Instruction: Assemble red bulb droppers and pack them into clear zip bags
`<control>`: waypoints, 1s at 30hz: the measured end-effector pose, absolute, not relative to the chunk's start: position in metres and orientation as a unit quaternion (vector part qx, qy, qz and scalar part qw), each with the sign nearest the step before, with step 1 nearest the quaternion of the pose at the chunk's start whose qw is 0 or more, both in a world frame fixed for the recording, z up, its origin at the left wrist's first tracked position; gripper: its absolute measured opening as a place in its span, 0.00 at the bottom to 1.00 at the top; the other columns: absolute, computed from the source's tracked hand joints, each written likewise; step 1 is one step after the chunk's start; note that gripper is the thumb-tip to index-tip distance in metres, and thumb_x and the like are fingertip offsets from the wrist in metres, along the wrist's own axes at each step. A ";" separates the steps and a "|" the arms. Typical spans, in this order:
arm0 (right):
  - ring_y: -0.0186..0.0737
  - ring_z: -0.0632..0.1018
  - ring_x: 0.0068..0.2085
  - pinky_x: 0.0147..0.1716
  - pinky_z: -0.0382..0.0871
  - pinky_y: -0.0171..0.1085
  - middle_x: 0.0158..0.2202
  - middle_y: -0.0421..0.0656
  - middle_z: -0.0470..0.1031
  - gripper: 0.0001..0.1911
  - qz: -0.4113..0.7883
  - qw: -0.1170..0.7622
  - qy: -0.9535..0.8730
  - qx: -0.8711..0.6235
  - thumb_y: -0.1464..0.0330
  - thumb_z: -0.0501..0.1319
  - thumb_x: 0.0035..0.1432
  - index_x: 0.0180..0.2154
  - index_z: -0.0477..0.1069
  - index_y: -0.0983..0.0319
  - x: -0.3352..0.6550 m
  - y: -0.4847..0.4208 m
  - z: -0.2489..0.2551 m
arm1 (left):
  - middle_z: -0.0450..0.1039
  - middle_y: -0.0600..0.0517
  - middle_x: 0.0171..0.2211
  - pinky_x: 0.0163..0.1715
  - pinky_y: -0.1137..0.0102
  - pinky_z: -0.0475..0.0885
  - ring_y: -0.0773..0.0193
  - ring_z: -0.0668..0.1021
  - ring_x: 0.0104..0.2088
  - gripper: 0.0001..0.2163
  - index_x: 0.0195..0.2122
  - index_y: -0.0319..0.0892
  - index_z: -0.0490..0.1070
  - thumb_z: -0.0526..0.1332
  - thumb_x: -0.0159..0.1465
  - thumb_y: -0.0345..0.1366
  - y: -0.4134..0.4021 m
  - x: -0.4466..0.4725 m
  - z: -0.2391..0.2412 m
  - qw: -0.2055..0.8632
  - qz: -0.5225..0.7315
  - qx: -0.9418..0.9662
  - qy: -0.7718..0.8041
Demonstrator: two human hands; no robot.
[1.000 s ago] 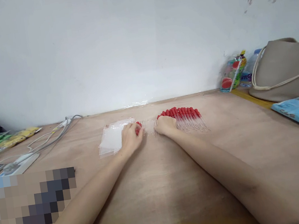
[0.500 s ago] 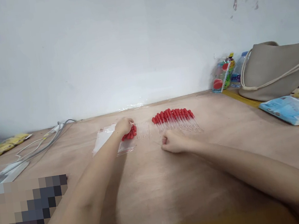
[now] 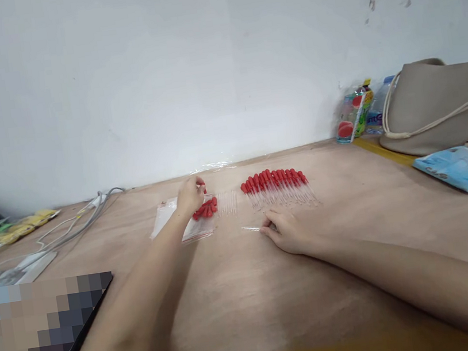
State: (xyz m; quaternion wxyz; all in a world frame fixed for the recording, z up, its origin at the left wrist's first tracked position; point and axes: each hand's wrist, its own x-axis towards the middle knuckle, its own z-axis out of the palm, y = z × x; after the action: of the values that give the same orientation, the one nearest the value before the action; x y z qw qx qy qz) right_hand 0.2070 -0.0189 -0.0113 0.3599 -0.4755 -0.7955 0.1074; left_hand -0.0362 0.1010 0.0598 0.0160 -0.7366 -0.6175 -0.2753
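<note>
My left hand (image 3: 191, 196) is closed in a pinch on a small red rubber dropper bulb (image 3: 204, 189), held above a pile of red bulbs (image 3: 206, 209). That pile lies on clear plastic zip bags (image 3: 165, 211). Between my hands, a row of thin clear tubes (image 3: 226, 204) lies side by side on the table. The fingertips of my right hand (image 3: 283, 229) grip one end of a clear tube (image 3: 251, 229), which points left. Just beyond this hand lies a fanned row of droppers (image 3: 276, 184), clear tubes topped with red bulbs.
Drink bottles (image 3: 354, 115), a grey bag (image 3: 442, 105) and a blue packet (image 3: 463, 169) stand or lie at the right. Cables (image 3: 87, 219) and green and yellow packets (image 3: 10, 230) are at the far left. A dark-edged, pixelated device (image 3: 85, 324) lies near my left forearm.
My left hand has lifted off the bulb pile with a red bulb in its fingers. My right hand has shifted slightly nearer, and the tube in it now shows clearly.
</note>
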 end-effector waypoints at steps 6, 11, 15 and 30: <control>0.36 0.71 0.32 0.31 0.63 0.35 0.29 0.41 0.70 0.03 0.181 0.426 -0.761 -0.455 0.72 0.52 0.56 0.32 0.64 0.62 0.218 -0.011 -0.012 | 0.72 0.50 0.36 0.35 0.71 0.68 0.66 0.75 0.33 0.08 0.39 0.41 0.68 0.53 0.59 0.33 0.029 -0.017 0.034 -0.120 -0.452 -0.752 -0.465; 0.38 0.71 0.34 0.36 0.62 0.39 0.33 0.44 0.71 0.12 0.082 0.429 -0.787 -0.437 0.72 0.51 0.57 0.43 0.68 0.61 0.223 -0.012 -0.008 | 0.70 0.54 0.25 0.24 0.76 0.66 0.69 0.73 0.24 0.08 0.30 0.40 0.64 0.62 0.52 0.35 -0.006 0.008 0.002 -0.354 -0.469 -0.651 -0.480; 0.35 0.71 0.31 0.34 0.61 0.37 0.33 0.43 0.71 0.10 0.063 0.422 -0.809 -0.405 0.69 0.52 0.58 0.39 0.71 0.59 0.221 -0.017 -0.006 | 0.65 0.57 0.24 0.23 0.77 0.64 0.73 0.71 0.22 0.12 0.27 0.40 0.60 0.64 0.51 0.37 -0.006 0.012 -0.004 -0.356 -0.466 -0.667 -0.460; 0.35 0.73 0.36 0.38 0.59 0.38 0.36 0.42 0.74 0.09 0.074 0.404 -0.832 -0.373 0.67 0.53 0.59 0.38 0.71 0.59 0.219 -0.018 -0.005 | 0.72 0.51 0.30 0.30 0.72 0.67 0.66 0.72 0.30 0.08 0.36 0.41 0.72 0.57 0.59 0.37 -0.013 0.011 0.002 -0.187 -0.399 -0.799 -0.410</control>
State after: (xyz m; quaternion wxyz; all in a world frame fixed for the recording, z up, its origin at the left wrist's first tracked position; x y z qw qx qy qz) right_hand 0.2190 -0.0178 -0.0053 0.4038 -0.3727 -0.8322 0.0744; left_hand 0.0110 -0.0127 0.0022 -0.1872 -0.7986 -0.4100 -0.3989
